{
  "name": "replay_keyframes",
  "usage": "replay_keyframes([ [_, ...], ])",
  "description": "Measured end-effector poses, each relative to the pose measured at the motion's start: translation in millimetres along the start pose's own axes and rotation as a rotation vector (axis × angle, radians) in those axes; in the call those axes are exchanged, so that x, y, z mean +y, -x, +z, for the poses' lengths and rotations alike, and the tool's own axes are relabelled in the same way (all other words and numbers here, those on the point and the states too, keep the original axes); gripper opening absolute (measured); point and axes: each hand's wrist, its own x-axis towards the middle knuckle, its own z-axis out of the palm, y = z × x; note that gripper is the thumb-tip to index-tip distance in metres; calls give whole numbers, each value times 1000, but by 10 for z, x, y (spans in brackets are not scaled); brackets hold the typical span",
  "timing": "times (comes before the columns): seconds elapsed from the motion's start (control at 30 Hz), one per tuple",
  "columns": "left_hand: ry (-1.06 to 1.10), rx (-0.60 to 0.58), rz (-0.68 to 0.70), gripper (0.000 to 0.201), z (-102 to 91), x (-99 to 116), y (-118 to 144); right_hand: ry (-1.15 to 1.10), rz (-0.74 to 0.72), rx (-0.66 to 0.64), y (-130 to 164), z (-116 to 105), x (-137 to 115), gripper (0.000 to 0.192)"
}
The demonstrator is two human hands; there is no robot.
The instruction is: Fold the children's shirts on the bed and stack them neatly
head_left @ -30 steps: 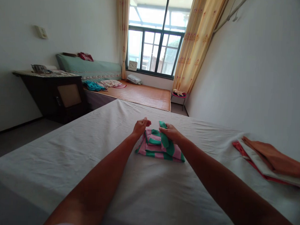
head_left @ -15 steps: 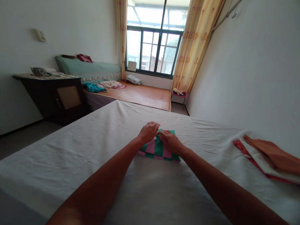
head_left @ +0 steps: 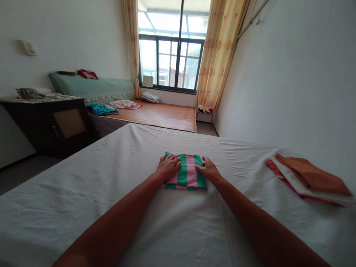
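Head view: folded green-and-pink striped cloth (head_left: pixel 186 176) lain mid white bedsheet (head_left: pixel 106 193), flattened by left hand (head_left: pixel 168 166) and right hand (head_left: pixel 209 170), fingers spread, nothing pinched. Smoothing judged underway; even pressure needed.

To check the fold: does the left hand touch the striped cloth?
Touching: in the head view the left hand lies flat on the striped cloth.

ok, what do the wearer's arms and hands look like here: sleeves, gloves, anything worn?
Both forearms are bare up to the frame edge. Left hand and right hand are bare too: no gloves, no rings, watch or wristband visible. A pale edge, perhaps a sleeve, shows at the bottom by the left arm.
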Motion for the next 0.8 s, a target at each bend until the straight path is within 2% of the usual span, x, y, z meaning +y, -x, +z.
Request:
replay_keyframes([
  [0.07,11,9,-3,42,-28,20,8,-274,111,-50,30,-29,-48,63],
  [0.13,26,21,1,40,-57,43,7,-510,213,-162,61,-39,-101,51],
  [0.23,82,46,24,40,-106,63,-19,-725,322,-356,99,-65,-201,38],
  [0.3,145,87,28,41,-136,44,-54,-832,313,-428,109,-135,-273,32],
  [0.37,216,163,-2,44,-155,-16,-100,-932,232,-438,100,-265,-323,30],
  [0.47,293,257,-93,50,-140,-159,-178,-1010,95,-344,58,-539,-295,30],
  [0.63,243,143,-179,54,-37,-318,-254,-840,92,-177,-96,-1061,-35,22],
  [0.7,211,112,-179,55,-9,-323,-262,-817,21,-32,-202,-1362,54,22],
  [0.8,178,111,-161,55,20,-322,-275,-825,-119,269,-365,-2004,193,27],
])
